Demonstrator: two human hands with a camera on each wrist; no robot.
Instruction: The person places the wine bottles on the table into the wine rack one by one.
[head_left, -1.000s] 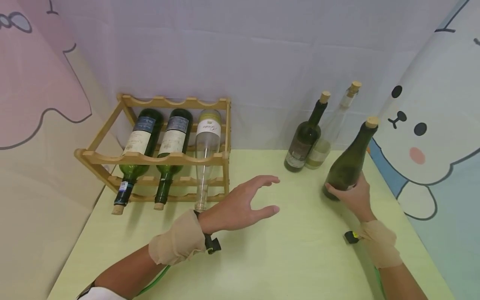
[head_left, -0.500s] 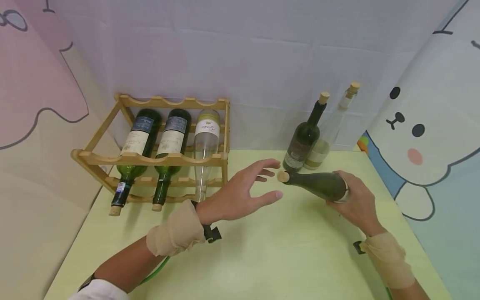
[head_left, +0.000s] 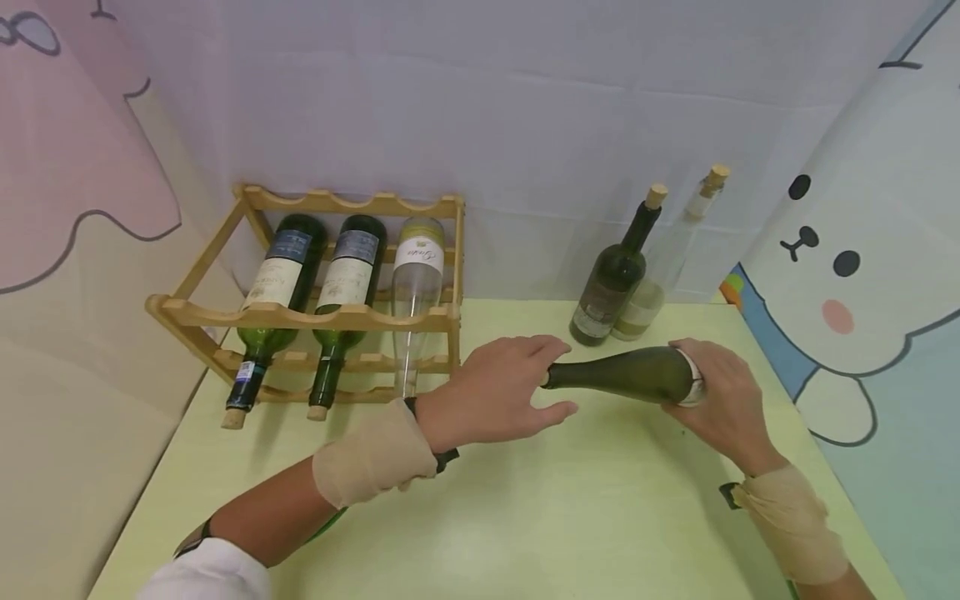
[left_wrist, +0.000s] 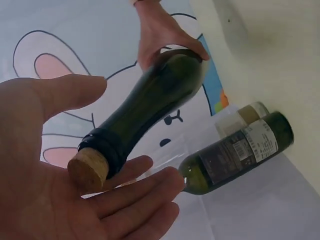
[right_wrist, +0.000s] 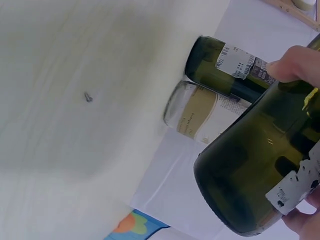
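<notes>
My right hand (head_left: 722,404) grips a green wine bottle (head_left: 637,375) around its base end. The bottle lies nearly level above the table, its corked neck pointing left. In the right wrist view its rounded bottom and a torn white label show beside my thumb. My left hand (head_left: 495,396) is spread at the neck end, hiding the cork in the head view. The left wrist view shows that cork (left_wrist: 88,171) close in front of the palm, between the thumb and the extended fingers, which are not curled round it.
A wooden rack (head_left: 315,317) on the left holds two green bottles and a clear bottle (head_left: 417,283), necks forward. Behind the held bottle, a dark corked bottle (head_left: 609,287) and a clear corked bottle (head_left: 647,304) stand upright near the white cloth backdrop (head_left: 525,167).
The right hand has lifted the green bottle from upright on the table and tipped it level, neck to the left. The left hand has shifted slightly right, up to the neck.
</notes>
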